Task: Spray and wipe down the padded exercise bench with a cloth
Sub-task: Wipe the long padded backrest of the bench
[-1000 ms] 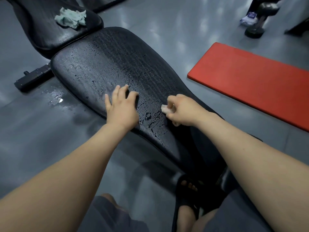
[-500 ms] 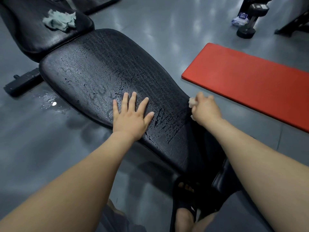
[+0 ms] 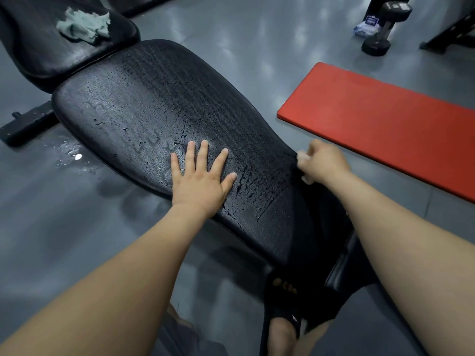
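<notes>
**Item 1. Long pad** (image 3: pixel 159 104) of the padded exercise bench: black, and beaded with spray over most of its top. The droplets are thickest on its near half.

**Item 2. Left hand** (image 3: pixel 199 179): lies flat on the pad's near left part, fingers straight and spread. A second ago they were bunched and bent, so you now brace rather than rub.

**Item 3. Right hand** (image 3: pixel 323 163): at the pad's right edge and blurred. Its fingers curl round a small pale cloth (image 3: pixel 303 157), of which only a scrap shows. A second ago it worked the pad's middle, and the stroke has carried it out to the rim.

**Item 4. Green cloth** (image 3: pixel 83 24): lies crumpled on the short pad (image 3: pixel 38 52), beyond the long pad's far end.

**Item 5. Puddle** (image 3: pixel 69 155): on the floor left of the pad.

**Item 6. Red mat** (image 3: pixel 380 119): on the floor right of the pad.

**Assessment:** you have finished one sideways pass. Beads remain across the pad, so the wiping looks far from complete.
</notes>
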Action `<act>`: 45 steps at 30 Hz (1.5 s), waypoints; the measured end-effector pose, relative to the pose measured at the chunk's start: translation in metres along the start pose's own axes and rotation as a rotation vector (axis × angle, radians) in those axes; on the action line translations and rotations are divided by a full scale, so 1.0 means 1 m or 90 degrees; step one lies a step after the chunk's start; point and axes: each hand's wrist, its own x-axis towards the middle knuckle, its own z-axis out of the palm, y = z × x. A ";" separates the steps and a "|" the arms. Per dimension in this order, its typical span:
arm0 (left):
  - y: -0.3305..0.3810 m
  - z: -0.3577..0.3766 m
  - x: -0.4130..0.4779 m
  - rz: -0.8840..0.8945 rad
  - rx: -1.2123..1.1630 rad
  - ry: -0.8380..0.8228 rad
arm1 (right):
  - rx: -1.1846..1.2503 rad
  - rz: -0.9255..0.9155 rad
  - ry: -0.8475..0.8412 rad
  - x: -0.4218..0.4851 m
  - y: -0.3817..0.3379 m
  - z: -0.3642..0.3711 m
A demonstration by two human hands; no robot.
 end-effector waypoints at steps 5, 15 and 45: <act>0.001 0.002 0.000 -0.005 -0.001 0.009 | -0.169 0.188 -0.201 -0.018 0.006 -0.018; 0.000 0.005 -0.003 0.001 -0.014 0.045 | -0.147 0.073 -0.246 -0.020 0.027 -0.024; -0.001 0.013 -0.004 -0.006 -0.021 0.110 | -0.351 0.174 -0.731 -0.047 0.009 -0.017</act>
